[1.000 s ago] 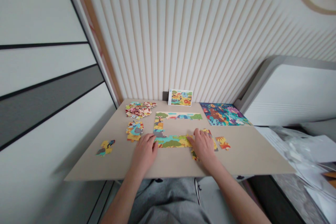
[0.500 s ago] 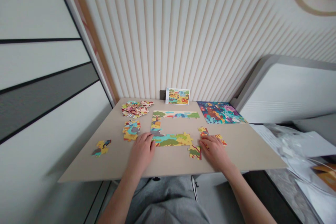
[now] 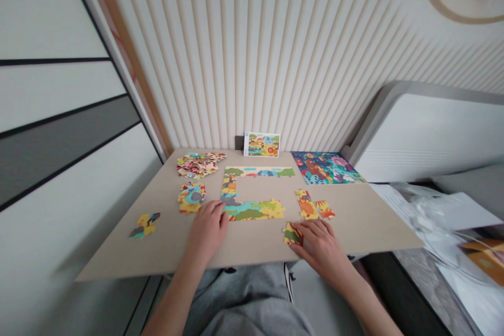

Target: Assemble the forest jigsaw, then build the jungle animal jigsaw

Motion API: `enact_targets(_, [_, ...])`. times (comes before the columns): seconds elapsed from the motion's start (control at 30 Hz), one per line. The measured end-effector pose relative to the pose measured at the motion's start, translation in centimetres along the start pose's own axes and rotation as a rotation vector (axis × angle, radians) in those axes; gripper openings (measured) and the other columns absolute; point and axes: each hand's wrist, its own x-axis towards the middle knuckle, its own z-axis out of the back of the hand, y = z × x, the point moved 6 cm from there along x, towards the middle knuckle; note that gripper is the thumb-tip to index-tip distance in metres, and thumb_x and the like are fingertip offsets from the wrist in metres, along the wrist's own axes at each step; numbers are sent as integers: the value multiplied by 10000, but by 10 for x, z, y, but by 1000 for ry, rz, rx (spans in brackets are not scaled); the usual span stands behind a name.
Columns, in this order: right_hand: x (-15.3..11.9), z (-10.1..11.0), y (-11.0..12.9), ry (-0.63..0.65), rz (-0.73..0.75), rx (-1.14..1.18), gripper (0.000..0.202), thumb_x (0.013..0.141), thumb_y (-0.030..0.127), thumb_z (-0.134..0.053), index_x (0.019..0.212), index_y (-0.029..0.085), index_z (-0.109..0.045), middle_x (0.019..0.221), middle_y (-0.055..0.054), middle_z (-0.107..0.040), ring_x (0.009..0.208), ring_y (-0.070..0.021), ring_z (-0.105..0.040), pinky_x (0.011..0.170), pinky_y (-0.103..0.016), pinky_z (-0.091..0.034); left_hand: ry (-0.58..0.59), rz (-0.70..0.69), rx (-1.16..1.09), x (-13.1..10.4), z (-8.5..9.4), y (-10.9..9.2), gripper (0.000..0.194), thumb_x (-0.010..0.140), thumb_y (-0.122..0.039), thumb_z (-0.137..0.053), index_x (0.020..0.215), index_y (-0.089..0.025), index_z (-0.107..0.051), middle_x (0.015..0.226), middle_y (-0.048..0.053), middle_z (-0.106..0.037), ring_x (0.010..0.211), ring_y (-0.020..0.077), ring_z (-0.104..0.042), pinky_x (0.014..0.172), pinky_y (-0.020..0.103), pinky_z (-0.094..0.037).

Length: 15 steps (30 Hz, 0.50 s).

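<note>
My right hand [image 3: 319,241] grips a jigsaw puzzle piece [image 3: 290,233] with green, yellow and dark red print, fingertips and thumb at its right side, flat on the table. Above it lies the partly joined jigsaw puzzle [image 3: 252,211], a frame with top, left and bottom strips and its right side unfilled. At the lower left corner of that frame my left hand [image 3: 208,227] lies with its fingers stretched out, fingertips touching its edge. Lion-patterned pieces [image 3: 307,206] and an orange striped piece [image 3: 325,210] rest beyond my right hand.
A heap of loose pieces [image 3: 199,164] is at the back left, joined pieces [image 3: 191,197] below it, and a small cluster [image 3: 145,226] farther left. A picture card [image 3: 262,145] leans on the wall. A dark colourful puzzle picture [image 3: 326,168] lies at the back right.
My right hand has moved down and left, off the lion pieces and onto the green and yellow piece. That piece now sits lower, apart from the bottom strip. My left hand stays in place.
</note>
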Motion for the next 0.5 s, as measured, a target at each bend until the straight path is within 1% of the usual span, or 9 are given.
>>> enact_targets(0.13, [-16, 1, -14, -18, -108, 8, 477, 898, 478, -681, 1342, 312, -633, 1216, -111, -659, 1148, -301, -604, 1045, -486, -438, 2, -4, 4, 0, -1, 1, 296, 967, -272, -477, 1164, -187, -681, 1204, 123, -667, 1130, 281, -608, 1048, 466, -479])
enact_targets(0.23, [-25, -3, -26, -31, -184, 110, 520, 892, 465, -687, 1379, 303, -600, 1211, -110, -636, 1114, -287, -618, 986, -444, -495, 9, -7, 11, 0, -2, 2, 302, 968, -280, -477, 1171, -176, -676, 1210, 128, -663, 1140, 285, -603, 1049, 466, -478])
enact_targets(0.3, [-29, -4, -34, -39, -223, 199, 476, 912, 439, -659, 1362, 294, -610, 1180, -102, -640, 1058, -266, -643, 947, -407, -523, 10, -7, 13, 0, -2, 2, 307, 971, -287, -477, 1177, -169, -672, 1216, 129, -660, 1144, 288, -599, 1052, 467, -476])
enact_targets(0.4, [-29, -2, -46, -66, -277, 306, 346, 955, 419, -578, 1255, 276, -675, 1074, -88, -666, 937, -240, -670, 859, -365, -548, 7, -7, 9, 0, -2, 3, 302, 969, -290, -480, 1172, -179, -674, 1211, 125, -663, 1138, 290, -601, 1045, 471, -481])
enact_targets(0.5, [-28, 1, -58, -85, -320, 385, 333, 977, 442, -525, 1161, 241, -716, 917, -73, -670, 752, -208, -640, 720, -338, -536, 8, -9, 6, 0, -2, 2, 294, 968, -280, -479, 1164, -184, -676, 1205, 124, -665, 1136, 287, -603, 1045, 467, -480])
